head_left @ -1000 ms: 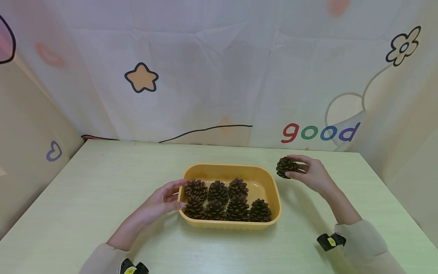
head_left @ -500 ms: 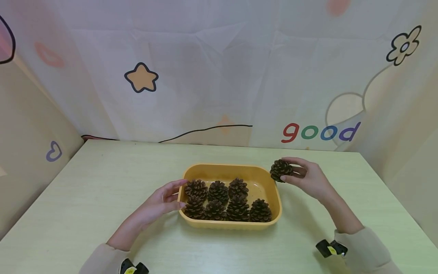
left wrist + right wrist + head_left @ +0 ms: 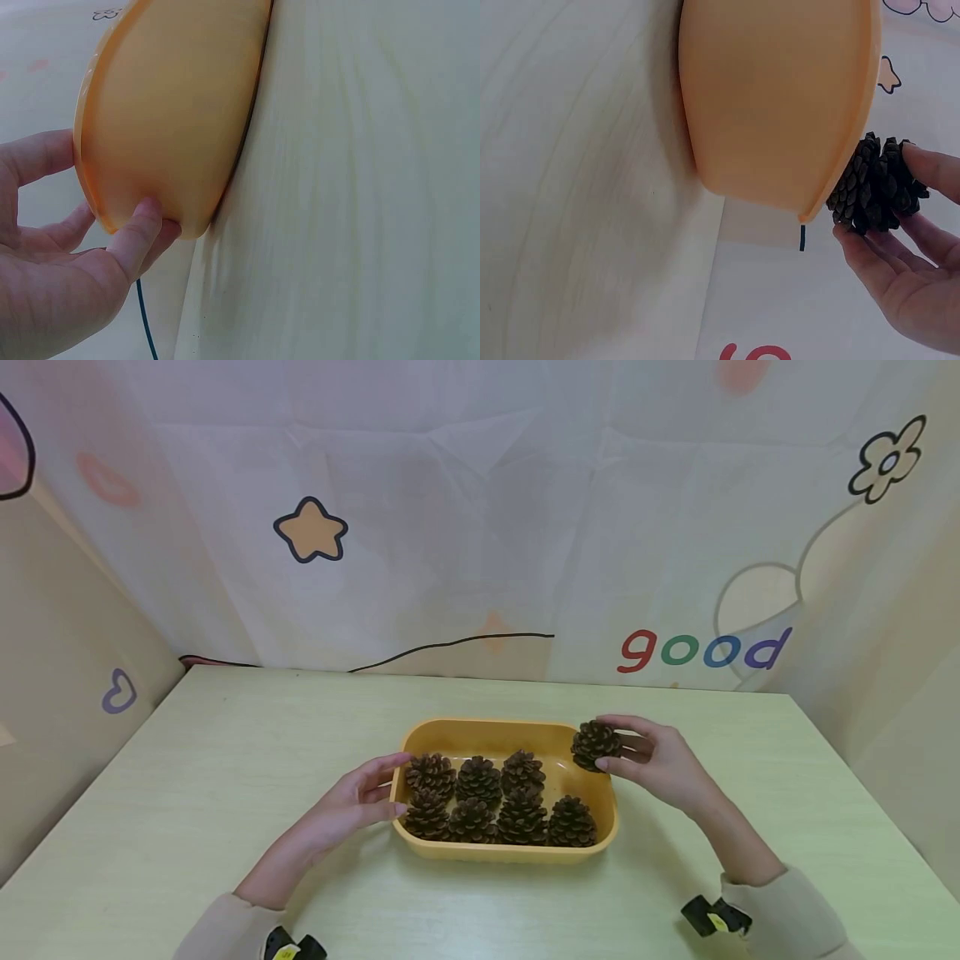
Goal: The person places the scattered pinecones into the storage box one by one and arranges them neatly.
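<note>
A brown pinecone [image 3: 596, 745] is held between the fingertips and thumb of my right hand [image 3: 660, 768], above the back right rim of the yellow plastic tub [image 3: 502, 853]. In the right wrist view the held pinecone [image 3: 877, 184] appears beside the tub's rim, its lower side partly hidden behind it. My left hand [image 3: 360, 797] holds the tub's left end, with fingertips at the rim and other fingers against the outer wall [image 3: 165, 112]. Several pinecones [image 3: 478, 778] sit inside the tub, mostly at the left and along the front, including a lone pinecone [image 3: 572, 821] at front right.
The tub stands on a pale wood-grain table [image 3: 247, 760]. A printed cloth backdrop [image 3: 450, 527] rises behind the table's back edge and along both sides. Black wrist cameras [image 3: 716, 916] sit at the sleeves.
My right hand has moved left and slightly down with the pinecone, from beside the tub to over its back right rim. The left hand and tub have stayed put.
</note>
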`<state>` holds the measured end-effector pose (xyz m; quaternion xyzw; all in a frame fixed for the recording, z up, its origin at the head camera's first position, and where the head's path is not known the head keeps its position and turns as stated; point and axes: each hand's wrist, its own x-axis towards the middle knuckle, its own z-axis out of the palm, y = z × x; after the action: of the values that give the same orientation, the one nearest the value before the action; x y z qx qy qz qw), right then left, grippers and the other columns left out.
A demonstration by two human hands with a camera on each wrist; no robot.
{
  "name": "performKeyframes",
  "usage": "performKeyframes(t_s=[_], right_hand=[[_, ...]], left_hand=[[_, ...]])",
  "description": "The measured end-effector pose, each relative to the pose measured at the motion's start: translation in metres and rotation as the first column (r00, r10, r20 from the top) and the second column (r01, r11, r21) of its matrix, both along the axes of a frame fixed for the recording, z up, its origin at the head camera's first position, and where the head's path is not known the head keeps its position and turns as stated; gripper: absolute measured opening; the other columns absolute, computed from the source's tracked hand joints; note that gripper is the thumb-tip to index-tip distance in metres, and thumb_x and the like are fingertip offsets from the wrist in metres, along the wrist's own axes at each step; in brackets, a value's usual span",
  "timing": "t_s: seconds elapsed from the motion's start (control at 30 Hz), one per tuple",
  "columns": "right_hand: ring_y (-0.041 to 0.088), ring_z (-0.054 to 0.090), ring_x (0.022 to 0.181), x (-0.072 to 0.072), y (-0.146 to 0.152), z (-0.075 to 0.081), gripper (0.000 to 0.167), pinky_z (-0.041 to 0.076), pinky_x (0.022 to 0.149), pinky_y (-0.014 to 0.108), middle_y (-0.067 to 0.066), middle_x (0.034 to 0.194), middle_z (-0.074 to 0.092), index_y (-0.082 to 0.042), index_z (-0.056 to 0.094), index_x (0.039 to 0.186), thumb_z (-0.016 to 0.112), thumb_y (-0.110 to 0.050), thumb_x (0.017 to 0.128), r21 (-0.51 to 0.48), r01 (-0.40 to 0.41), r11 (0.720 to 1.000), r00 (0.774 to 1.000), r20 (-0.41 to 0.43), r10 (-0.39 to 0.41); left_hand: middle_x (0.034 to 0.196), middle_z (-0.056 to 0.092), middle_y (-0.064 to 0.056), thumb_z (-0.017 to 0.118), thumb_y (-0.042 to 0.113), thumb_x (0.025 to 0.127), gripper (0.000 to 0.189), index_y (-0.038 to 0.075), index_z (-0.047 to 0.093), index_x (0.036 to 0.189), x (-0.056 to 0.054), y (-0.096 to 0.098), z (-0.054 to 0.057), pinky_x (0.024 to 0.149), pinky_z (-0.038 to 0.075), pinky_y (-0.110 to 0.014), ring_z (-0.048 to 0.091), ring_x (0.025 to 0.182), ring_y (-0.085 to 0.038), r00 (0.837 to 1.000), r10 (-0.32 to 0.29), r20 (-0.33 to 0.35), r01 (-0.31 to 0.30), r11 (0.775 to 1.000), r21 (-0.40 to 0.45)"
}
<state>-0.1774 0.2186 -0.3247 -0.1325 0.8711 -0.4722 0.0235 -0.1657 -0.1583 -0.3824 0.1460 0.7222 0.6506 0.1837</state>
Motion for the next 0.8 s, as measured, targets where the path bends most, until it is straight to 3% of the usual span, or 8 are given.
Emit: performKeyframes(t_s=[0.5,0.67,0.8], right_hand=[[0.039,0.053,0.111,0.000,-0.015,-0.011,0.049,0.052,0.079,0.032,0.024,0.120,0.054,0.003,0.051,0.125,0.068,-0.008,0.080,-0.029,-0.059,0.998,0.998,0.006,0.059],[0.039,0.054,0.109,0.001,-0.019,-0.011,0.047,0.053,0.077,0.033,0.025,0.119,0.055,0.003,0.051,0.124,0.068,-0.008,0.081,-0.006,-0.058,0.998,0.998,-0.004,0.058],[0.036,0.054,0.108,0.001,-0.021,-0.011,0.047,0.050,0.083,0.038,0.022,0.118,0.056,0.003,0.052,0.123,0.068,-0.009,0.081,0.029,-0.042,0.999,0.999,-0.027,0.043]], left_hand=[[0.144,0.024,-0.024,0.064,0.006,0.082,0.067,0.003,0.030,0.140,0.000,0.000,0.001,0.099,0.038,-0.040,0.032,0.127,-0.042,1.000,-0.001,0.001,0.001,1.000,0.004],[0.144,0.024,-0.024,0.064,0.007,0.082,0.067,0.004,0.030,0.140,0.001,0.000,0.001,0.098,0.038,-0.041,0.032,0.127,-0.042,1.000,-0.001,0.003,0.001,1.000,0.000],[0.144,0.024,-0.024,0.064,0.007,0.082,0.067,0.004,0.030,0.140,0.001,0.000,0.002,0.098,0.039,-0.041,0.032,0.127,-0.042,1.000,-0.004,0.003,0.004,1.000,0.002]])
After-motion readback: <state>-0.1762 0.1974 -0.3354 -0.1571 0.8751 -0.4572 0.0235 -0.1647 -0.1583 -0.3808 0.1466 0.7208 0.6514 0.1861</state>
